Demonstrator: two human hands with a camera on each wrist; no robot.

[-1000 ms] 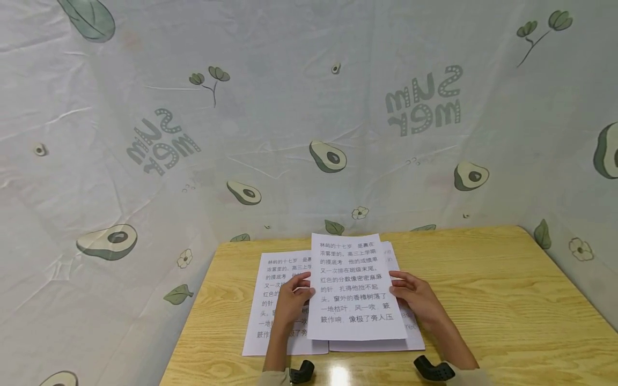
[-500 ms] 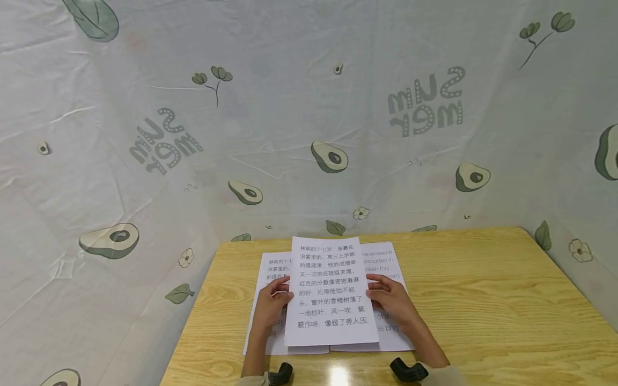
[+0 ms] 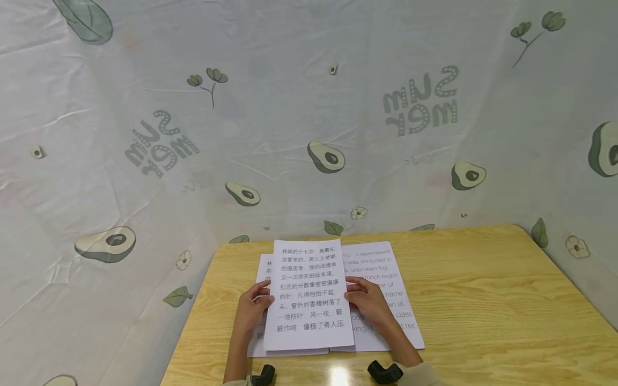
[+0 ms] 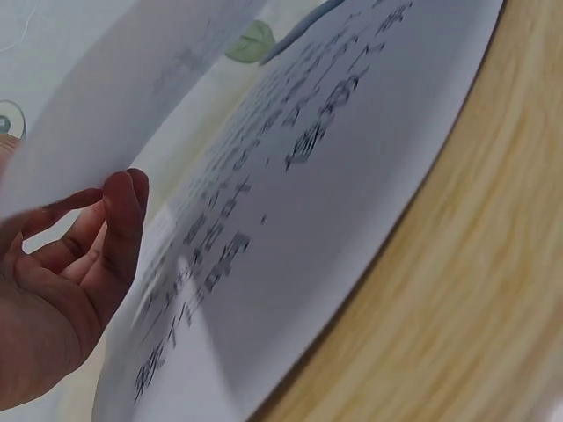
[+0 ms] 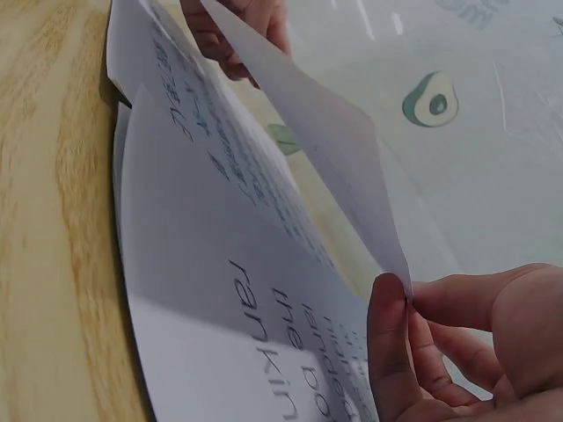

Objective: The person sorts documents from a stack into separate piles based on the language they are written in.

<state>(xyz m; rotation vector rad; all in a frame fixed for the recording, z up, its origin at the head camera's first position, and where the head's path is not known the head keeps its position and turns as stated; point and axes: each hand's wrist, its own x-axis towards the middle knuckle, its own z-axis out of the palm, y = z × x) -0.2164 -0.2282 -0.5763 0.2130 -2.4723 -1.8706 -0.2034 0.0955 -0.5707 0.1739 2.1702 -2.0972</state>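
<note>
A sheet of paper [image 3: 309, 300] printed with Chinese text is held up over two paper stacks. My left hand [image 3: 252, 311] pinches its left edge between thumb and fingers, and my right hand [image 3: 370, 305] pinches the right edge. Both wrist views show the sheet raised above the pages below, slightly bowed. Beneath it on the left lies a stack with Chinese text [image 4: 325, 220], mostly covered in the head view. On the right lies a stack with English text [image 5: 220, 264], its left part hidden by the raised sheet.
The stacks lie side by side on a wood-grain table [image 3: 483, 300]. Behind the table hangs a pale curtain [image 3: 270, 134] with avocado prints. Black wrist mounts [image 3: 383, 371] sit near the table's front edge.
Both hands have carried the held sheet leftward, from over the right stack to mostly over the left one. More of the English page now shows, and less of the left Chinese page.
</note>
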